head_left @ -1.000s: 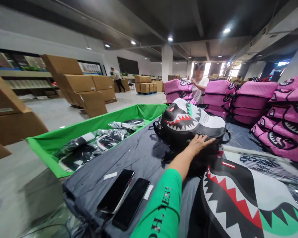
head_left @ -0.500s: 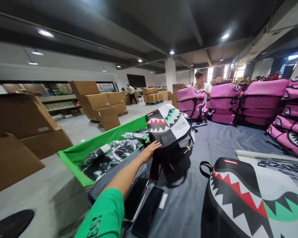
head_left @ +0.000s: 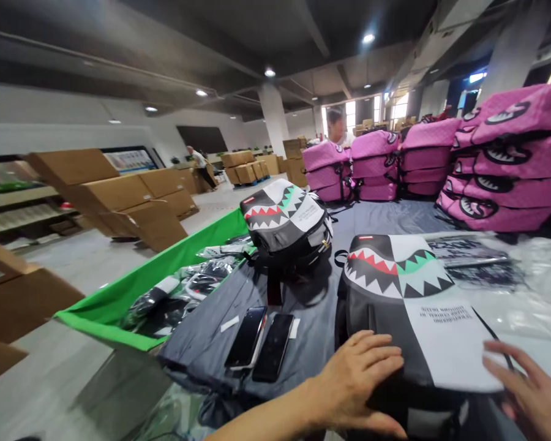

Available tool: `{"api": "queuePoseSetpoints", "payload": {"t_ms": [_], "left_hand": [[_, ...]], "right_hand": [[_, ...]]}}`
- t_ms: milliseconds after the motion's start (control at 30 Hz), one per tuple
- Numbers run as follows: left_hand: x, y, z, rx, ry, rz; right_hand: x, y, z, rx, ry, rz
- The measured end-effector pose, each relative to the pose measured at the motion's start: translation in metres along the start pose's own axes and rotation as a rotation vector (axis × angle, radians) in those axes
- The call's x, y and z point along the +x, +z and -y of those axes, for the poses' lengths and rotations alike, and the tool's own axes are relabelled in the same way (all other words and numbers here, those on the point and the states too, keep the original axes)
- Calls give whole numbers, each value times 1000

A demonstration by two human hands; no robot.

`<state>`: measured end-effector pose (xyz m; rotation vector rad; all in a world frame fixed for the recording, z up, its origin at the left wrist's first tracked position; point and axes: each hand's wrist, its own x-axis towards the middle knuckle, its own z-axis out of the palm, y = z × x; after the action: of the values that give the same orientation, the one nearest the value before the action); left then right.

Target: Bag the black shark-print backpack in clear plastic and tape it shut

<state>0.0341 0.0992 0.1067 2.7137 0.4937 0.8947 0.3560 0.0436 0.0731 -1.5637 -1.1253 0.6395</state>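
Note:
In front of me lies a black, grey and white backpack [head_left: 395, 318] with a shark-mouth print in red and green. My left hand [head_left: 365, 380] rests on its lower left side, fingers stretched out and thumb apart. At its lower right edge is my right hand [head_left: 523, 386], slightly blurred, with fingers apart. A thin black cord or strap passes by the right fingers; whether they touch it, I cannot tell. Farther back, a second backpack [head_left: 284, 223] with the same print leans on the table by itself.
Two phones [head_left: 247, 340] lie on the grey cloth [head_left: 211, 343]. On the left hangs a green fabric bin [head_left: 105, 306] with plastic-wrapped items. Pink backpacks [head_left: 509, 165] are stacked behind, near a person [head_left: 337, 125]. Clear plastic [head_left: 532, 282] lies right; cartons [head_left: 114, 190] stand on the floor.
My left hand has left the farther backpack and now lies on the nearer one. My right hand has come into view. The view has turned right and down, and the farther backpack stays put.

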Motion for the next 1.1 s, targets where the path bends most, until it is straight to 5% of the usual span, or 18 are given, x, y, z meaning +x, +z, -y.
{"api": "queuePoseSetpoints", "payload": {"t_ms": [67,167,267,333,500,633,733,800,867,933,1100], "left_hand": [[22,18,-11,40,-65,-59],[65,14,-2,225,-254,-126],[110,-20,10,366,-426,-95],[131,-45,15,446,-532,-113],[135,-85,50,331,-666,-231],[121,-80,68,48,-570,-284],[109,-71,49,45,-474,-304],[99,-67,31,97,-413,-272],[86,-63,16,142,-315,-238],[74,-58,6,203,-178,-235],[62,-51,-7,336,-15,-260]], "right_hand": [[12,0,34,335,138,-16],[12,8,58,434,-192,25],[-14,23,38,-67,-626,344],[-32,29,9,-457,-768,483],[-52,17,-42,-675,-827,438],[-56,-1,-20,-574,-864,450],[-39,-19,-2,-339,-797,462],[-6,-43,-9,-337,-669,334],[43,-77,-29,-572,-422,118],[98,-116,-54,-868,-121,45],[188,-190,-110,-1096,214,-105]]}}
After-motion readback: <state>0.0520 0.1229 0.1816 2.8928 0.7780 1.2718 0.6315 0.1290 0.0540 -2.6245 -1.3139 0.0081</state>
